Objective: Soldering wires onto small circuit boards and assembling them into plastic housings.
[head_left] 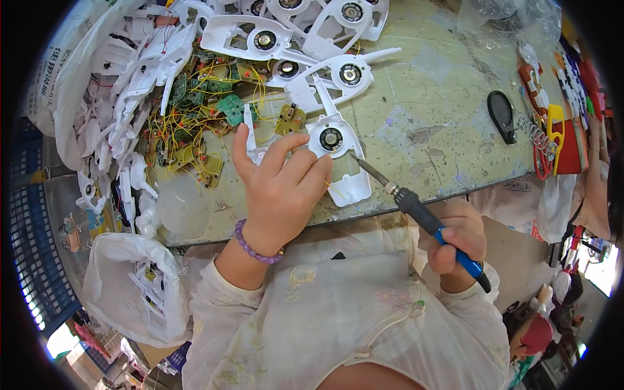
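Note:
My left hand (pixel 283 185) rests on the bench with its fingers closed on the left edge of a white plastic housing (pixel 351 188); the little finger is stretched apart. A round black speaker with a metal centre (pixel 331 138) sits in this housing. In my right hand (pixel 463 237) is a soldering iron (pixel 416 209) with a blue and black handle, its tip pointing at the housing beside the speaker. Whether the tip touches is too small to tell. Next to my left fingers lie a small yellowish circuit board (pixel 290 119) and a narrow white plastic piece (pixel 249 123).
Circuit boards with yellow wires (pixel 195 97) are heaped left of my hand. More white housings with speakers (pixel 264 40) lie at the back. White plastic parts (pixel 140 71) fill a bag at far left. Right lie a black magnifier-shaped object (pixel 501 116), a solder-iron spring holder (pixel 538 138) and yellow-handled scissors (pixel 555 127).

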